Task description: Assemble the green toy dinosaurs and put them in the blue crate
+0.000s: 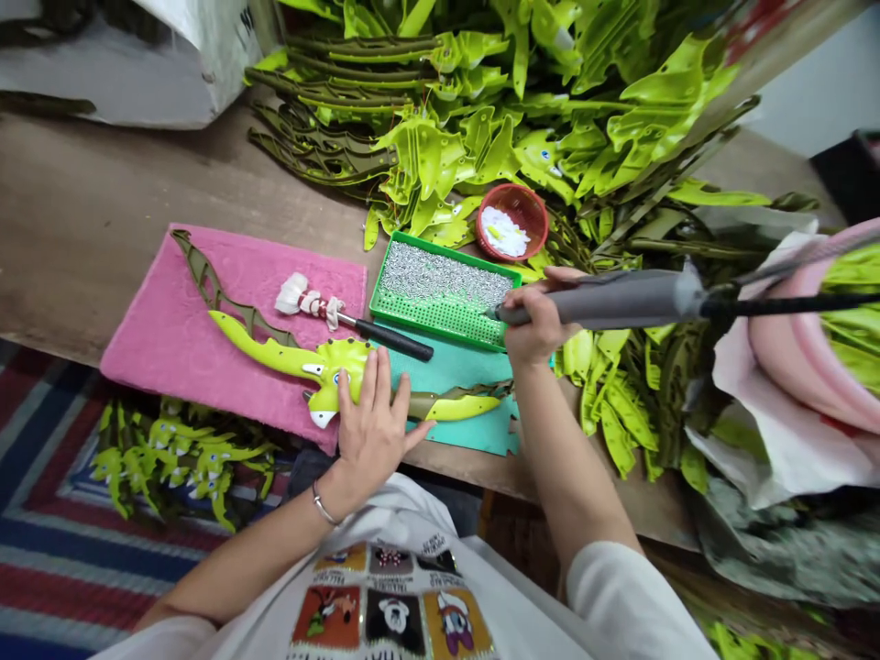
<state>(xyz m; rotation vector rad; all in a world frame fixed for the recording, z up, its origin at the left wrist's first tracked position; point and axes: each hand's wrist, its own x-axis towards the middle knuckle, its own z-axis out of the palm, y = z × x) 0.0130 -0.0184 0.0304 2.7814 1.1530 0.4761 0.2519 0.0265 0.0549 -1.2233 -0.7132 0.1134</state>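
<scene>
My left hand point(373, 412) lies with fingers spread on the middle of a green and brown toy bow point(268, 360). The bow rests across a pink towel point(155, 321) and a teal mat point(460, 367). In my right hand point(540, 321) is a grey electric screwdriver point(611, 301), its tip over the near right part of a green perforated tray point(440, 323). Small silver screws point(440, 273) fill the far part of that tray. Beyond my left hand lies a black-handled hammer point(395, 339), its head wrapped in white cloth. Whether a screw sits on the screwdriver tip I cannot tell.
A red bowl point(489, 197) with white bits stands behind the tray. Green and brown toy parts point(440, 151) are heaped at the back and right. At right is a pink tub point(784, 339); several bow-like pieces point(185, 454) are piled below the table's left front edge.
</scene>
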